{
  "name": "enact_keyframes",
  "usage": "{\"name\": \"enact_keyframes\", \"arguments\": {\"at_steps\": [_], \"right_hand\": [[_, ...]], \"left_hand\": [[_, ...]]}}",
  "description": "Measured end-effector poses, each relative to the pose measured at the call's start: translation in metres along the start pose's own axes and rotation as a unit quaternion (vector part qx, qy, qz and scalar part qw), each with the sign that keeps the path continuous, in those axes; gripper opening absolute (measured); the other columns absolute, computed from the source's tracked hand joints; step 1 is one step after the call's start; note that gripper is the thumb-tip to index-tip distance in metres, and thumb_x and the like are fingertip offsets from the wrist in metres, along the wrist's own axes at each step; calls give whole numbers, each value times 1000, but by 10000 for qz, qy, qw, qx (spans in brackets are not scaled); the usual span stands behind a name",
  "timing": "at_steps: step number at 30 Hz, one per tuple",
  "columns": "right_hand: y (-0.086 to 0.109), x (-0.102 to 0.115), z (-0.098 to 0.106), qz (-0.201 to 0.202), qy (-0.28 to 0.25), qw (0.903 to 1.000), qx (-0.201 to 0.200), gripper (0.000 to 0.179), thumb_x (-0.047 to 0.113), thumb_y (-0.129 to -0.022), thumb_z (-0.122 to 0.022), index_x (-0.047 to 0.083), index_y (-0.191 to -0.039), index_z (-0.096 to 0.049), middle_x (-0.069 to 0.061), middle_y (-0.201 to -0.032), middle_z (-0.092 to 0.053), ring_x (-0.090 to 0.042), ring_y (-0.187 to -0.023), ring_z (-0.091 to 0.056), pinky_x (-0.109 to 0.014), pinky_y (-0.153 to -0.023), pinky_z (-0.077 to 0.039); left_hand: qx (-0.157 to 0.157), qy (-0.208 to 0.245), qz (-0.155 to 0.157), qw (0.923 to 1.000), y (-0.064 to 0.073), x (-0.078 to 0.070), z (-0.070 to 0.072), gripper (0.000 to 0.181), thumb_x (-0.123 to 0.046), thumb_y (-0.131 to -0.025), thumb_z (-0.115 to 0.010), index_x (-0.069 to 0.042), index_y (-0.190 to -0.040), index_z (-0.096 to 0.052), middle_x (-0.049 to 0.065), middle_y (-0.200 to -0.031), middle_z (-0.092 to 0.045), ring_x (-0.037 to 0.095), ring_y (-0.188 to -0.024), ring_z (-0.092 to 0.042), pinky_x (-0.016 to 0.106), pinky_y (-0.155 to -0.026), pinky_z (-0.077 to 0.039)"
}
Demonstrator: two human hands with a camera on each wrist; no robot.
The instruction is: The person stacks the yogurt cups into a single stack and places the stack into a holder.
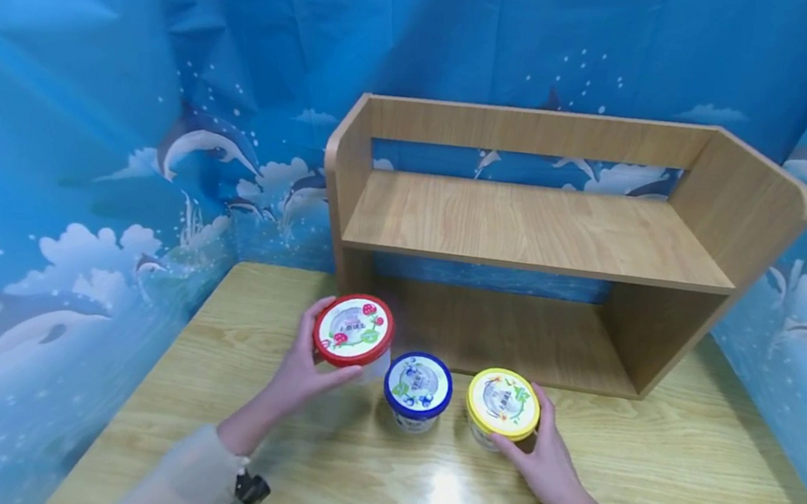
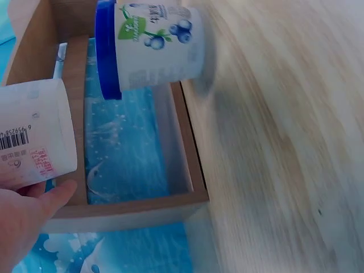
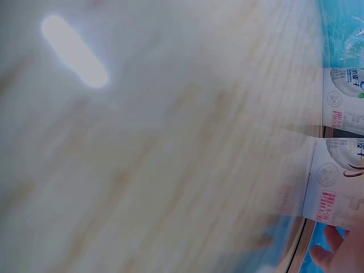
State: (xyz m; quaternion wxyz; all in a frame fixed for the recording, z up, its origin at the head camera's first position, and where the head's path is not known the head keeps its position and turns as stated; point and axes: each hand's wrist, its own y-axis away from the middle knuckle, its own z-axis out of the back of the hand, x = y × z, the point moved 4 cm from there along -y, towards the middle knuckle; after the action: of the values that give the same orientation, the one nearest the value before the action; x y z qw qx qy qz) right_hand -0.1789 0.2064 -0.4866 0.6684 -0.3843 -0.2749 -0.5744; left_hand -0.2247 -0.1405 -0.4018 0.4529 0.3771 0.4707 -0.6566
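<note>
My left hand [image 1: 302, 370] grips a white tub with a red lid [image 1: 355, 328] printed with strawberries, raised above the table. In the left wrist view this tub [image 2: 37, 131] shows its barcode side, and the thumb and fingers of the hand [image 2: 23, 222] lie at its side. A smaller tub with a blue lid and blueberries [image 1: 419, 388] stands upright on the table between both hands, untouched. My right hand [image 1: 549, 465] holds a tub with a yellow lid [image 1: 503, 403] between thumb and fingers. That tub [image 3: 333, 185] stands on the table in the right wrist view.
Right behind the tubs is a two-level wooden shelf [image 1: 542, 229] with side panels and a back rail. It stands on the light wooden table [image 1: 693, 481]. A blue curtain with dolphins [image 1: 119, 167] hangs behind and at both sides.
</note>
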Motion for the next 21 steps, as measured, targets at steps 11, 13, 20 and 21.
{"name": "enact_keyframes", "arguments": {"at_steps": [11,13,20,21], "right_hand": [[-1,-2,0,33,3,10000,-17,96,29,-83,-78,1,-150,-15,-32,-140,-41,-50,-126,-41,-66,-101,-31],[-1,-1,0,34,39,10000,-21,96,29,-83,-78,1,-150,-15,-33,-140,-41,-51,-126,-41,-67,-100,-31],[0,-1,0,-14,157,9999,-17,96,31,-84,-77,3,-150,-15,-33,-141,-39,-52,-125,-41,-69,-98,-31],[0,-1,0,-9,152,9999,-20,96,31,-84,-77,3,-150,-14,-33,-142,-39,-52,-126,-41,-69,-99,-31]], "left_hand": [[536,0,-348,9980,-9,-13,-27,102,-15,-71,-88,-19,-150,-24,10,-143,-43,29,-127,-46,42,-96,-48],[612,-40,-364,9975,-11,-16,-31,101,-18,-71,-88,-22,-150,-25,9,-143,-43,27,-127,-46,43,-96,-47],[916,148,-303,9952,-21,-19,-46,99,-21,-72,-88,-29,-148,-24,5,-142,-43,24,-128,-45,41,-96,-48],[967,200,-318,9946,-23,-19,-48,99,-20,-72,-87,-28,-148,-24,5,-142,-43,24,-127,-46,40,-95,-49]]}}
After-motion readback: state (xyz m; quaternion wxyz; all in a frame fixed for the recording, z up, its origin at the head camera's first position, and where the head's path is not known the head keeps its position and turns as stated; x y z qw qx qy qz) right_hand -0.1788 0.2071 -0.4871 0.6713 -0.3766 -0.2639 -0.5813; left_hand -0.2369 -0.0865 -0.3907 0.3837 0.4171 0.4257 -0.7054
